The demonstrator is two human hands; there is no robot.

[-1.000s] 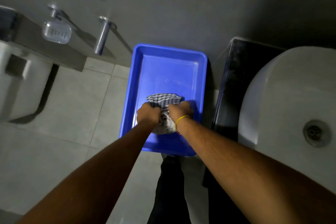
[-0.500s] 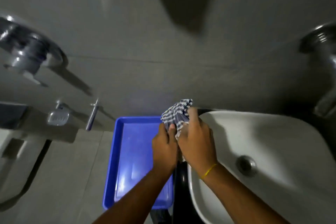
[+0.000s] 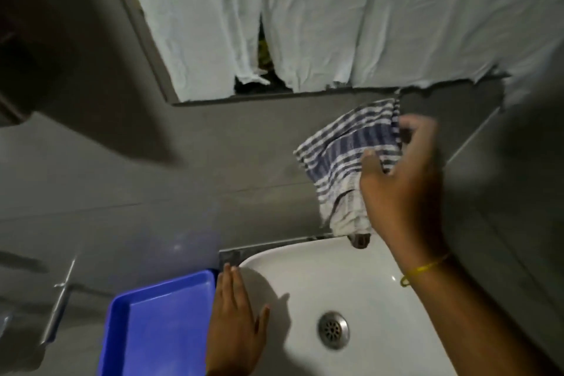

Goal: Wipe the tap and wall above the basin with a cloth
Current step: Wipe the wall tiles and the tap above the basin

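Two hands in view, doing separate jobs. Right hand (image 3: 403, 189) is up against the grey wall (image 3: 213, 162) above the basin (image 3: 366, 284), fingers curled into a blue-and-white checked cloth (image 3: 345, 159) and gripping its right side; the cloth spreads flat on the wall to the left of the hand, its lower white end hanging down to just above the basin's back rim. A thin yellow band (image 3: 424, 268) circles the right wrist. Below the cloth's hanging end a small dark bit of metal (image 3: 361, 239) pokes out at the basin's back rim; prob. the tap, but mostly covered by cloth and hand, so can't say for sure.

Left hand (image 3: 235, 327) lies flat and open, palm down, fingers together, on the basin's left rim near its back-left corner, holding nothing.

Containers: basin is white, w/ a round metal drain (image 3: 333, 329) in the bottom and nothing else seen inside. Blue plastic tray (image 3: 122, 330) sits lower down, just left of the basin, its right edge partly behind the left hand; the visible part of its inside shows no contents.

Above the cloth, a framed opening in the wall is covered w/ crumpled white sheeting (image 3: 335, 15), torn along the bottom edge, w/ a dark slit in the middle. Far left, low on the wall, a blurred metal fitting (image 3: 59, 305); can't tell what it is.
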